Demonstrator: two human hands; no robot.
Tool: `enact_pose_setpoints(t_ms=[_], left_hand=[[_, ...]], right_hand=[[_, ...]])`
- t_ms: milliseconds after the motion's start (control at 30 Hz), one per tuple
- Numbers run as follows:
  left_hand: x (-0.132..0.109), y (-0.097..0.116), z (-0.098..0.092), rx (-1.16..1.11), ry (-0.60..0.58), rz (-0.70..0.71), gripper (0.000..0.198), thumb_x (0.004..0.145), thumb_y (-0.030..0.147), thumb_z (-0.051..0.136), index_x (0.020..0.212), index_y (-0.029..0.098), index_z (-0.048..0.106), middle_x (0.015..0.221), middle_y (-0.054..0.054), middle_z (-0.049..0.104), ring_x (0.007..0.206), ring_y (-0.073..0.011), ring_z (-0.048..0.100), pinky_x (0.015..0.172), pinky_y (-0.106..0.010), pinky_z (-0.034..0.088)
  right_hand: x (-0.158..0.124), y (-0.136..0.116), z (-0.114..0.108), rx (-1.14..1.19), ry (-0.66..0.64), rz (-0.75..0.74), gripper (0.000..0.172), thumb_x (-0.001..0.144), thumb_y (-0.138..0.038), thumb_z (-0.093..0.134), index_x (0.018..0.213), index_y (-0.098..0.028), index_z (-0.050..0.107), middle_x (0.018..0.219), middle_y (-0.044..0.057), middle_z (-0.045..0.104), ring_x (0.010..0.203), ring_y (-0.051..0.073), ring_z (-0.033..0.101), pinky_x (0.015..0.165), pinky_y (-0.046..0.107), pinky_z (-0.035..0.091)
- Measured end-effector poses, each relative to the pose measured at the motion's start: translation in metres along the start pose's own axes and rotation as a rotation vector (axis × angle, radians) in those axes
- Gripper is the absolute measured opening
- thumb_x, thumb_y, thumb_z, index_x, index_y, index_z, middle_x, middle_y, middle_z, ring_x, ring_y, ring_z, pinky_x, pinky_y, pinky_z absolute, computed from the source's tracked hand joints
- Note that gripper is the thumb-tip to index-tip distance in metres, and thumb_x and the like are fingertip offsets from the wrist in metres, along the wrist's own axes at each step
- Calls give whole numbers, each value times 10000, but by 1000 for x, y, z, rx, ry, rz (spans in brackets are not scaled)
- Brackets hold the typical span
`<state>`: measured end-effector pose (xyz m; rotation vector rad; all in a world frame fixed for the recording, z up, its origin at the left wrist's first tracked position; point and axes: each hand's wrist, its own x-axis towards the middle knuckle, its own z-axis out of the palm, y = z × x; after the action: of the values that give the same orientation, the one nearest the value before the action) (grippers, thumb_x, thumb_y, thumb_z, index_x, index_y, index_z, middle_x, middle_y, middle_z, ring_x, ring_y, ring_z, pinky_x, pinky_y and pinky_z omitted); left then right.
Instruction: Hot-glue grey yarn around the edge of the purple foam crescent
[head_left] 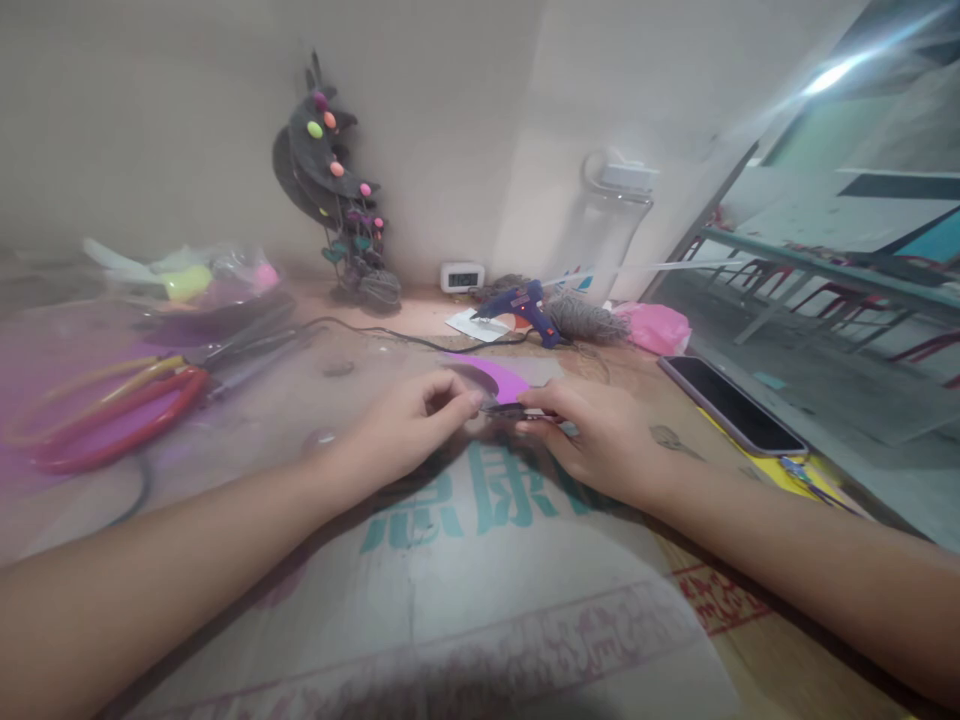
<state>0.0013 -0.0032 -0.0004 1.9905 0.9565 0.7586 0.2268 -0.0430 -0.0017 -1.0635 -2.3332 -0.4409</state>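
In the middle of the head view my two hands meet over the work surface. A flat purple crescent (513, 380) lies between them, its curved end reaching up behind my left fingers. Along its lower edge runs a thin dark strip (501, 410), too blurred to name. My left hand (412, 420) is closed, thumb and forefinger pinched at the strip's left end. My right hand (600, 430) also pinches, its fingertips at the right end of the strip and the crescent's edge. Whether strip and crescent are joined I cannot tell.
Red-handled scissors (176, 400) lie at left near a plastic bag (187, 280). Behind are a blue glue gun (525, 308), grey yarn (589, 318), a small clock (462, 277) and a bottle (607, 235). A phone (735, 405) rests at right. A decorated dark crescent (315, 165) hangs on the wall.
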Motion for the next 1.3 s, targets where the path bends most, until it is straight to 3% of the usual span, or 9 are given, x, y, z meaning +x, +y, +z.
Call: enact_pose_setpoints(t_ms=[800,967,1167,1300], left_hand=[[0,0,0,21,-2,35,354,911,434,461,680,180,548,642,22,578,586,-124,483,571,-250,362],[0,-2,0,54,27,20,352,911,445,462,699,182,560,667,11,607,625,-140,522,602,-261,387],[2,-5,0,123,27,55,349,927,433,431,734,179,575,683,5,606,646,-151,542,601,-266,397],[1,-2,0,174,31,121,310,937,378,421,751,181,572,707,1,606,686,-160,556,629,-272,414]], right_hand=[[0,0,1,-69,-7,-27,145,926,-261,543,931,-164,651,739,35,676,668,170,615,597,269,411],[0,1,0,51,6,2,156,925,-277,546,984,-152,617,774,44,670,659,152,594,587,258,415],[-3,3,1,233,30,173,248,889,-314,589,1112,-218,541,878,42,650,718,164,587,630,279,437],[0,1,3,443,158,416,240,822,-341,660,960,-228,499,789,0,558,638,136,508,564,263,397]])
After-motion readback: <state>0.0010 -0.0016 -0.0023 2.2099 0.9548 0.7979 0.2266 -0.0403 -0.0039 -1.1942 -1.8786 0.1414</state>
